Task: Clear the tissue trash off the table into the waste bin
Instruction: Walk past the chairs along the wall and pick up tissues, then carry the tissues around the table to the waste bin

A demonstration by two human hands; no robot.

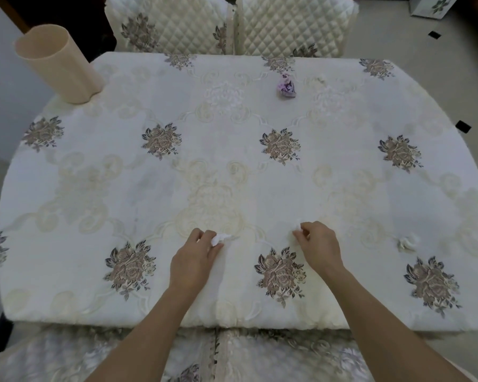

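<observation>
My left hand (195, 256) pinches a small crumpled white tissue (219, 239) at the near middle of the table. To its right, my right hand (319, 244) pinches another white tissue wad (297, 226). A third crumpled white tissue (407, 242) lies on the cloth to the right of my right hand. A purple crumpled wrapper (285, 86) lies near the far edge, and a faint white wad (320, 78) sits just right of it. The beige cylindrical waste bin (56, 63) stands on the table's far left corner.
The table (232, 166) wears a white cloth with grey-brown flower prints. Two quilted chair backs (177, 23) stand along the far side and cushioned seats (149, 354) lie at the near edge. A box (431, 5) sits on the floor at far right.
</observation>
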